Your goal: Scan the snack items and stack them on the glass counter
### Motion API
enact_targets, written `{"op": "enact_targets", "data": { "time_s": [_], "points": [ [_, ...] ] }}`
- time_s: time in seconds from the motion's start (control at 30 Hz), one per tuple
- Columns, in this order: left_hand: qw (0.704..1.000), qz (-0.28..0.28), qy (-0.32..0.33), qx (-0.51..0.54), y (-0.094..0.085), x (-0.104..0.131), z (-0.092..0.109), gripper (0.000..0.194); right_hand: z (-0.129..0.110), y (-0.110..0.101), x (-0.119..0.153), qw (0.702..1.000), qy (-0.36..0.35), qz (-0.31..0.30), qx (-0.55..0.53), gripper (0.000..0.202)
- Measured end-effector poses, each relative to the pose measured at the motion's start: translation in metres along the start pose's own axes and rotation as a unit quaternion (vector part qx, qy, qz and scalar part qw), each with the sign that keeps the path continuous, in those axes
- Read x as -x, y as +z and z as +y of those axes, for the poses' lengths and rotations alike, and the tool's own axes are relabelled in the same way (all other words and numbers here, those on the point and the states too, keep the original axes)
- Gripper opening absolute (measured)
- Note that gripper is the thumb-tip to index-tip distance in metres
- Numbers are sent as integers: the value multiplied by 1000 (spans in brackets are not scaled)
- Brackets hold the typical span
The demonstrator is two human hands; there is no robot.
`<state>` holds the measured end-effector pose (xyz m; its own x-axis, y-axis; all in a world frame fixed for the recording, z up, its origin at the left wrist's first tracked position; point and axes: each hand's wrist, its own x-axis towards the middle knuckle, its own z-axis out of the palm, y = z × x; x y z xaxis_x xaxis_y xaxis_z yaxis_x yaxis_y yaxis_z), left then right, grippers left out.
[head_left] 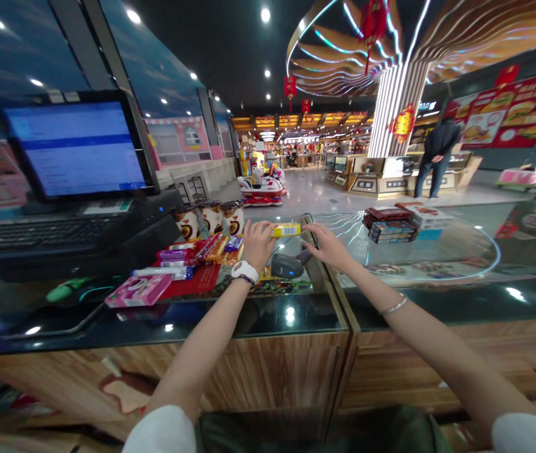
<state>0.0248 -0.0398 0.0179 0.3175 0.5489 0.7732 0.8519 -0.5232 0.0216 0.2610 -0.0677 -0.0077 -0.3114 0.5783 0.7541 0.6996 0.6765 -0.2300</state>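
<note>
My left hand [257, 244], with a white watch at its wrist, is closed on one end of a small yellow pack [287, 230] above the counter. A barcode on the pack faces me. Just off the pack's other end is my right hand [328, 246], its thumb and fingers apart and nothing seen between them. Below the pack a dark barcode scanner [287, 265] rests on the glass. Left of my left hand lie several wrapped snack bars [216, 248] and a pink box [139, 289], partly over a red sheet [197, 282].
A monitor [79, 148] and keyboard [36, 228] stand at the left. Several brown-and-white cups [210, 219] line the counter's back. Stacked boxes [393, 224] sit on the right-hand counter [447, 277]. A person [435, 154] stands far off at a kiosk.
</note>
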Motion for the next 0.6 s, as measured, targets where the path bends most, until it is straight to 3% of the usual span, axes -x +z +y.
{"op": "enact_targets", "data": {
  "time_s": [0.13, 0.3, 0.6],
  "points": [
    [999, 31, 7, 24, -10, -8, 17, 32, -9, -14, -8, 998, -6, 36, 60, 57],
    [998, 44, 20, 48, -15, -17, 45, 30, -8, -41, -6, 991, 17, 35, 129, 45],
    [992, -34, 76, 98, 13, -36, 114, 27, 27, -95, 39, 973, 50, 2, 226, 36]
  ]
}}
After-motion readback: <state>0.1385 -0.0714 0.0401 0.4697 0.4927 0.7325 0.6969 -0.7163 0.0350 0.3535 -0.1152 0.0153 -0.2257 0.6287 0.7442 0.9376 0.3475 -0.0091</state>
